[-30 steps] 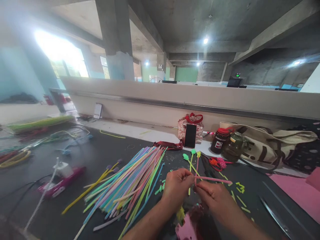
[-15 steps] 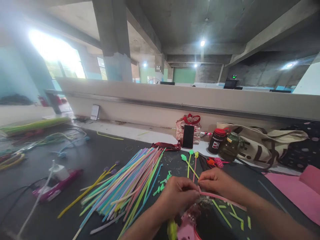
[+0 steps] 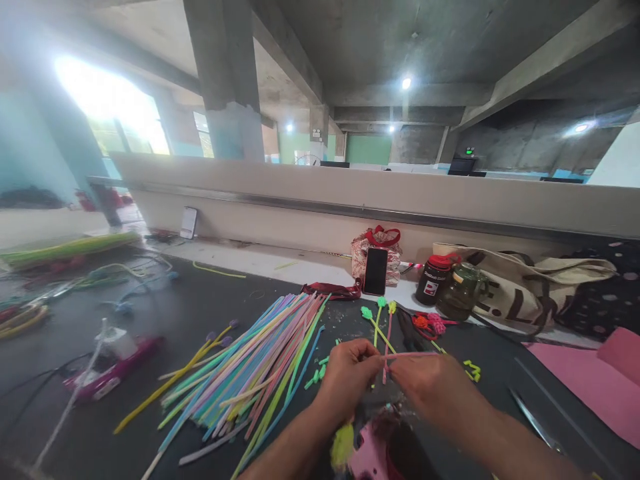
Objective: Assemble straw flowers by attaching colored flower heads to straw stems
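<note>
A pink pipe cleaner (image 3: 413, 355) runs between my two hands, just above the dark table. Fingers and thumb of my left hand (image 3: 350, 377) are pinched on its left end. My right hand (image 3: 433, 383) is curled closed at the same pipe cleaner, which passes along the top of its fingers; its fingertips are partly hidden. Just beyond the hands lie green-tipped pipe cleaner stems (image 3: 373, 320) and a yellow-tipped pink stem (image 3: 391, 317). Below them are a pink object (image 3: 373, 447) and a fuzzy yellow piece (image 3: 343, 448), both cut off by the frame's bottom.
A large bundle of pastel pipe cleaners (image 3: 250, 367) spreads at left, near a purple power strip (image 3: 115, 373). Behind stand a phone (image 3: 375, 271), a red-lidded bottle (image 3: 433, 280), a jug (image 3: 461, 293) and a canvas bag (image 3: 520, 287). A silver metal tool (image 3: 537, 420) lies right.
Both hands have moved slightly up, and the pink pipe cleaner now lies across the top of my right hand instead of trailing along the wrist. The silver tool has come into view.
</note>
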The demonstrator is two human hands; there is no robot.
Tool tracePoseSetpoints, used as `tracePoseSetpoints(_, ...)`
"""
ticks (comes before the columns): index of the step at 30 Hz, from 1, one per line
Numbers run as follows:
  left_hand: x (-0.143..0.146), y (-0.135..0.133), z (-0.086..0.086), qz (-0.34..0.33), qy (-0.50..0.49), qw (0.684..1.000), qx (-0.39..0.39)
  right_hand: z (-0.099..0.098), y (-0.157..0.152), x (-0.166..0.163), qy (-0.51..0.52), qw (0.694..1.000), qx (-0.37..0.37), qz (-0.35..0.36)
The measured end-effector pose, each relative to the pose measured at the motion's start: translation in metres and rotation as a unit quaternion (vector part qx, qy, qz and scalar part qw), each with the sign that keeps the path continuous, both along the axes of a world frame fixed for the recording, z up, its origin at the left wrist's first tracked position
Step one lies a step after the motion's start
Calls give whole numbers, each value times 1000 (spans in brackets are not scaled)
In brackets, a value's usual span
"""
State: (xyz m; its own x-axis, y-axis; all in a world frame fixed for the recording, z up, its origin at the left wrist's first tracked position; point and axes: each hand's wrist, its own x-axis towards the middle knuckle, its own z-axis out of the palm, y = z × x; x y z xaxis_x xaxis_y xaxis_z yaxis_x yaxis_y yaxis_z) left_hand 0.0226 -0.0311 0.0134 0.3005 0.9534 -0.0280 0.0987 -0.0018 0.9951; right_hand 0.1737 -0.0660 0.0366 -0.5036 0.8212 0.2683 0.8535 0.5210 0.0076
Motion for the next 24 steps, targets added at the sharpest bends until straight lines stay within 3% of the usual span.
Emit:
tracePoseSetpoints(4, -6, -1, 1, -71, 38, 997, -9, 7, 5, 2, 4, 996, 82, 21)
tracePoseSetpoints(7, -9, -4, 3, -100, 13, 995, 15, 8, 6, -1, 96, 995, 2, -25)
tracePoseSetpoints(11, -11, -11, 7, -76, 24, 992, 102, 9, 3, -5, 207, 965, -109, -119)
tracePoseSetpoints(19, -8, -16, 6, -24, 123, 964, 233, 13, 9, -7, 291, 928, -169, -160)
tracePoseSetpoints(24, -5, -16, 5, -24, 129, 967, 220, 12, 10, -4, 285, 931, -162, -164)
